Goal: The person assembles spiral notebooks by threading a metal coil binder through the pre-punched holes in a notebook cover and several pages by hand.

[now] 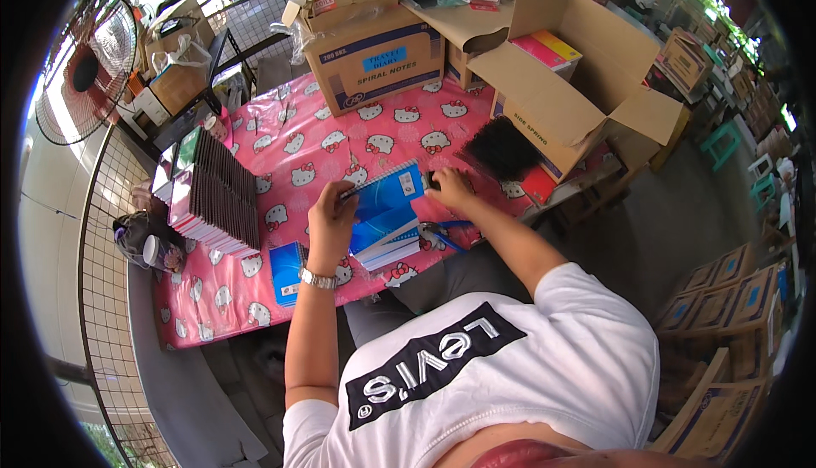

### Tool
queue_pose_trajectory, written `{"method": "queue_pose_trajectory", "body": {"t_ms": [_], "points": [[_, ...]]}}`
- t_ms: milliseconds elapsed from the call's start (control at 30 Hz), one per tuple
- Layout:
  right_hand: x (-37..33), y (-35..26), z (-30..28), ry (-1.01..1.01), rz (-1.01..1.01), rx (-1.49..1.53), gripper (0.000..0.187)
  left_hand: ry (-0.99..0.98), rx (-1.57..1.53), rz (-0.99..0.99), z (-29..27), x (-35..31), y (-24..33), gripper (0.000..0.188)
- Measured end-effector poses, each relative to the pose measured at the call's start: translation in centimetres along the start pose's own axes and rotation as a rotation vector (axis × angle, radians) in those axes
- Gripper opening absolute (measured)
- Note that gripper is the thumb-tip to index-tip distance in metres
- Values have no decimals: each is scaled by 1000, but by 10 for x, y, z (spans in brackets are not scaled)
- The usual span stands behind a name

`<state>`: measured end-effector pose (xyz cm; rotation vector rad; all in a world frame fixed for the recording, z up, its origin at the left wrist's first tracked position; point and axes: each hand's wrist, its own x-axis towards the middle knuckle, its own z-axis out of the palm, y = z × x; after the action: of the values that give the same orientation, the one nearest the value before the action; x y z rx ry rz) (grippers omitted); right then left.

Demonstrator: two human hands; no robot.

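A blue spiral notebook (393, 192) is held tilted over the pink table, its coil along the far edge. My left hand (330, 213) is closed on its left end, fingers at the coil. At its right end my right hand (450, 189) is closed in a pinch near the coil's end; a small dark thing shows at the fingertips, too small to name. Just below lies a stack of blue notebooks (387, 243), pages toward me. Beside that stack rests a blue-handled tool (448, 234), partly hidden. Left of my left wrist lies another blue spiral notebook (288, 272).
Tall stacks of spiral notebooks (212, 192) stand at the table's left. A heap of black coils (503, 149) lies right, before an open carton (544, 119). A closed carton (374, 60) stands at the back. A fan (85, 73) is far left.
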<state>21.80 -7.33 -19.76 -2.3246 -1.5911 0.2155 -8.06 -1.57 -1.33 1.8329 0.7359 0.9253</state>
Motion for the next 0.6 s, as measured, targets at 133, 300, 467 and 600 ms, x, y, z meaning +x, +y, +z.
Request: {"method": "queue_pose_trajectory", "body": {"t_ms": [133,300,467,600], "points": [[-81,-20,23,202,-134,-17,70,170,-227,-9,8,-15,-15,20],[-148,-23,22,166,-254,-49,59,201,-178,-132,11,-20,-13,23],[-122,-25,-16,574,14,598,39,193,-249,-37,17,-21,-15,25],[-123,-112,-127,668,-302,549,43,166,-195,-71,16,-20,-23,32]]}}
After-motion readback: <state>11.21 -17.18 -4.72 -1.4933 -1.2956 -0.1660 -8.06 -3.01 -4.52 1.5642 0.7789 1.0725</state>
